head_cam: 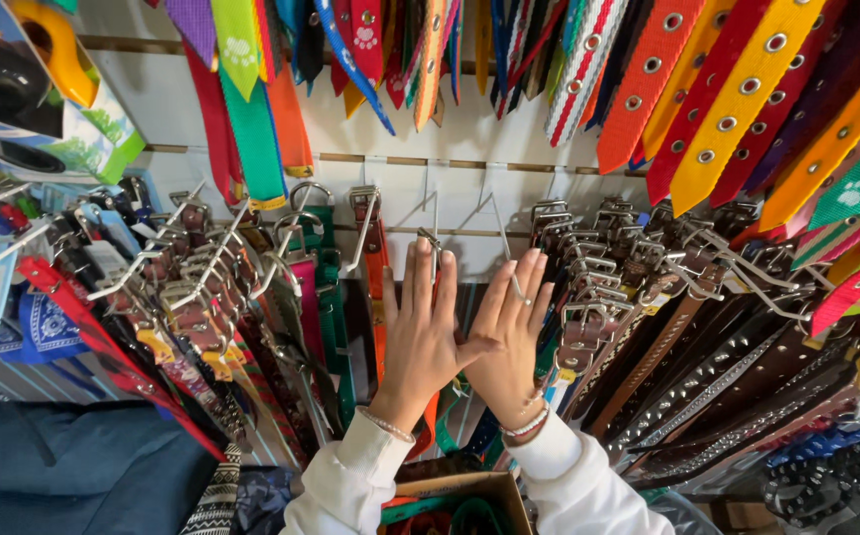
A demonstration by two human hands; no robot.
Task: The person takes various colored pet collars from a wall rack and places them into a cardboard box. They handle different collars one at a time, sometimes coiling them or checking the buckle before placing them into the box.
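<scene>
A white slatted display wall [450, 139] fills most of the view and serves as the landmark. Across its top, a dense row of hanging nylon collars [737, 99] in orange, yellow, red, green and purple is seen; they overlap too much to be counted. Below and to the right of the wall's centre, a packed bank of brown leather collars [707, 367] with metal buckles and studs is hung on hooks, again too many to count. To the lower left of the centre, a second packed bank of patterned collars [192, 327] is hung on projecting wire hooks. At the wall's upper left corner, one boxed product [34, 99] with blue and green printing is seen.

At the wall's centre, two bare wire hooks [505, 238] are seen just above the hands. Two hands are raised flat against the wall there, backs to the camera. The left hand [420, 337] is held with its fingers straight and close together, holding nothing. The right hand [509, 337] is likewise flat and extended, fingers close together, gripping nothing, and its thumb is crossed with that of the left. Two white sleeves [351, 485] are visible below, and a beaded bracelet [527, 424] is worn on the right wrist. One open cardboard box [459, 500] lies beneath the wrists.
</scene>
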